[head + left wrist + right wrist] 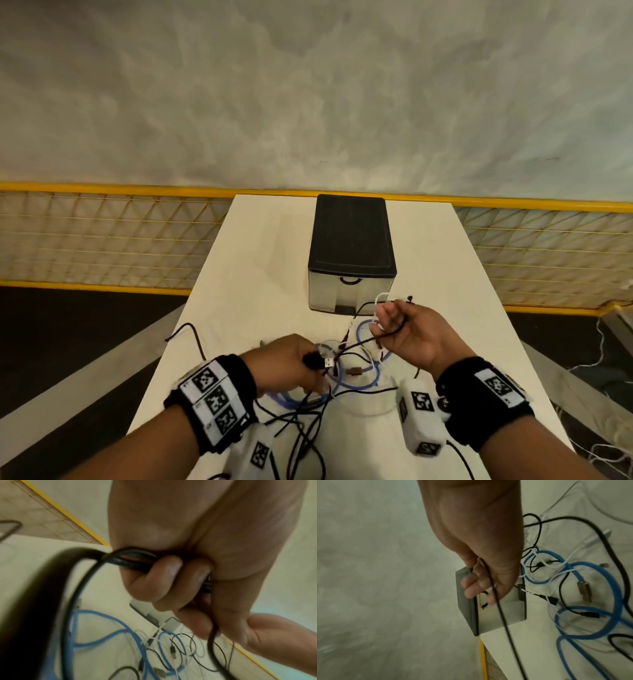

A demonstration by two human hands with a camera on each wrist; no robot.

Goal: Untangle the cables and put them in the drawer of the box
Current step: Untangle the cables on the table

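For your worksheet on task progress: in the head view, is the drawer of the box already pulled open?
No. The drawer sits flush in the box, its front closed.

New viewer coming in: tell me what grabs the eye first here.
The tangle of blue, black and white cables sprawls across the near half of the white table. Both hands are in it: the left hand grips black cable, the right hand lifts a thin black strand. Behind stands the black-topped box, drawer shut.

Our head camera looked down the tabletop [260, 246]; both wrist cameras sat close, sharing the blue cable [106, 639] tangle.
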